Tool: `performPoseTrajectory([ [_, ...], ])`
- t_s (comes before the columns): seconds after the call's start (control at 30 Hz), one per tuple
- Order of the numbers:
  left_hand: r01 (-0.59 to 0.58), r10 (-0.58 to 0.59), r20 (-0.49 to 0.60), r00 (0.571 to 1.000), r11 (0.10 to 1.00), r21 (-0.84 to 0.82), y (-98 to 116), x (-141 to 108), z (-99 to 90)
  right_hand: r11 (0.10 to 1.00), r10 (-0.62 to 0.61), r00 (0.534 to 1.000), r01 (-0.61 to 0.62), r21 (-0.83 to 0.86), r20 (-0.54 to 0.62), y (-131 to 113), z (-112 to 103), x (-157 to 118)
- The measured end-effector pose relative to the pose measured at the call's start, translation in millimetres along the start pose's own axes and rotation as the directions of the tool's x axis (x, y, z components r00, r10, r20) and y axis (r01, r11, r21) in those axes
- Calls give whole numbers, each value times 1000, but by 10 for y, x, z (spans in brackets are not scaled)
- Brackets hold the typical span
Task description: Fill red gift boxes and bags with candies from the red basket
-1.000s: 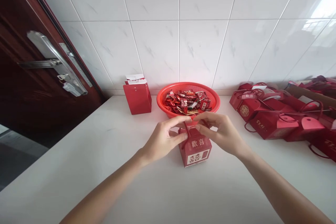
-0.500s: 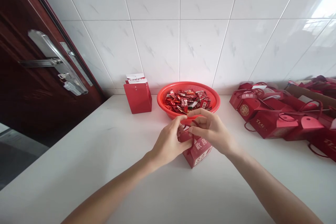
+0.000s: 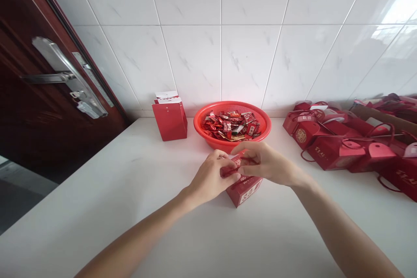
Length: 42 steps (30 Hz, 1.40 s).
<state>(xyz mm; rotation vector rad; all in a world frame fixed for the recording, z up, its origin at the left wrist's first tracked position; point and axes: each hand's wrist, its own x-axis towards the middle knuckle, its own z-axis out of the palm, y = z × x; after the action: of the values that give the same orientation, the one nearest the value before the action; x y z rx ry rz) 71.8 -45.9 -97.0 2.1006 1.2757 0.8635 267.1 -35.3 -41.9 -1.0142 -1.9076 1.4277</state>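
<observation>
A small red gift box [image 3: 243, 192] with pale printed characters stands on the white table in front of me. My left hand [image 3: 213, 174] is closed on the left side of its top, thumb and fingers pinching the folded panels. From the right, my right hand [image 3: 260, 164] bends over the same top, its fingertips closed at the flaps. The cord handle is mostly hidden behind my fingers. Just beyond the box sits a red plastic basket [image 3: 199, 132], holding many small wrapped candies [image 3: 227, 126].
Several closed red gift boxes [image 3: 337, 153] with cord handles crowd the right side, beside a cardboard carton [image 3: 386, 115]. Flat-standing red box blanks [image 3: 170, 121] are at the back left. A tiled wall [image 3: 189, 61] borders the table; a dark door [image 3: 19, 108] is at left.
Both hands have lowered onto the box top, and its upper panels are pressed flatter. The cord that stood up between my fingers is now mostly covered. The view has shifted slightly.
</observation>
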Motion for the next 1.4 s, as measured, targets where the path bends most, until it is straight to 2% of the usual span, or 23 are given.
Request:
performPoseTrajectory([
  [0.1, 1, -1, 2, 1000, 998, -58, -23, -3, 28, 1000, -25, 999, 25, -1, 31, -44, -36, -33],
  [0.27, -86, 83, -55, 995, 995, -57, -39, 0, 87, 978, -72, 992, 89, 187, -101, -106, -28, -62],
  [0.37, -141, 135, -91, 987, 988, -67, -22, -2, 87, 973, -96, 982, 126, 193, -160, -114, -28, -67],
  [0.47, -183, 171, -102, 980, 975, -122, -4, -7, 71, 984, -156, 954, 172, 42, -255, -123, -68, -74],
  [0.53, -198, 184, -104, 977, 968, -152, -5, -8, 66, 977, -201, 921, 163, -139, -333, -119, -110, -85],
  [0.6, -203, 184, -119, 976, 964, -170, -24, -7, 74, 933, -248, 888, 113, -341, -386, -96, -152, -102],
  [0.77, -174, 142, -166, 976, 964, -201, -154, -35, 198, 685, -330, 850, -84, -724, -411, 31, -228, -173],
  [0.83, -157, 129, -144, 981, 965, -208, -211, -77, 289, 580, -348, 828, -179, -795, -440, 84, -258, -219],
  [0.9, -153, 133, -104, 986, 964, -217, -250, -132, 386, 521, -368, 797, -251, -816, -480, 120, -305, -286],
  [0.97, -148, 140, -48, 989, 961, -234, -267, -187, 468, 532, -391, 757, -277, -800, -523, 132, -382, -381],
  [1.1, -148, 165, 52, 985, 957, -248, -257, -249, 540, 703, -360, 690, -241, -669, -628, 79, -632, -680],
  [1.13, -153, 173, 59, 983, 957, -245, -254, -253, 542, 749, -334, 666, -242, -617, -667, 56, -712, -777],
  [1.2, -159, 179, 61, 982, 957, -241, -253, -249, 541, 819, -278, 581, -274, -505, -765, 14, -885, -989],
  [1.3, -144, 167, 78, 983, 959, -245, -265, -234, 546, 870, -221, 390, -336, -362, -894, 1, -1147, -1311],
  [1.4, -140, 169, 94, 981, 957, -252, -281, -221, 561, 887, -183, 221, -382, -258, -958, 62, -1368, -1568],
])
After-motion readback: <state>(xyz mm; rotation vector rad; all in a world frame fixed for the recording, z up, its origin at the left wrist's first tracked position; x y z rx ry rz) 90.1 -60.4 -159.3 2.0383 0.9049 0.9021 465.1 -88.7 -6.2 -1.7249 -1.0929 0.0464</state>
